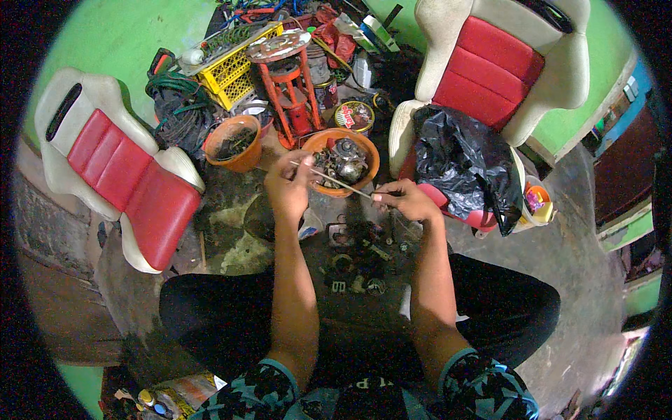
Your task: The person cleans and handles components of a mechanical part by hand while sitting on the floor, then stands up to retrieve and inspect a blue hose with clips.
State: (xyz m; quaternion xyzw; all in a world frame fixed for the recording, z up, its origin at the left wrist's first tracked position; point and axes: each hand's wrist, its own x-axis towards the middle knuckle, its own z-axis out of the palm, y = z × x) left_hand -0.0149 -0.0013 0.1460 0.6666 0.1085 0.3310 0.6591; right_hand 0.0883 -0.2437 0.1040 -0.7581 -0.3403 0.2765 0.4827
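A thin, light-coloured rod (pixel 339 182) slants between my two hands over the near rim of an orange plastic bowl (pixel 376 159). My left hand (pixel 287 189) pinches its higher end, and my right hand (pixel 409 201) grips the lower end between thumb and fingers. In the bowl sit a rounded metal machine part (pixel 351 166) and several smaller dark pieces. On the floor between my legs lie several small metal parts, among them a ring-shaped piece (pixel 342 263) and a squarish piece (pixel 339 235). Their exact kinds are too dim to tell.
An orange pot (pixel 240 162) with dark scraps stands left of the bowl, and a red metal stand (pixel 299 115) behind it. Red-and-white seats (pixel 143 210) flank me; a black plastic bag (pixel 465 164) covers the right one. A yellow crate (pixel 227 73) and clutter line the wall.
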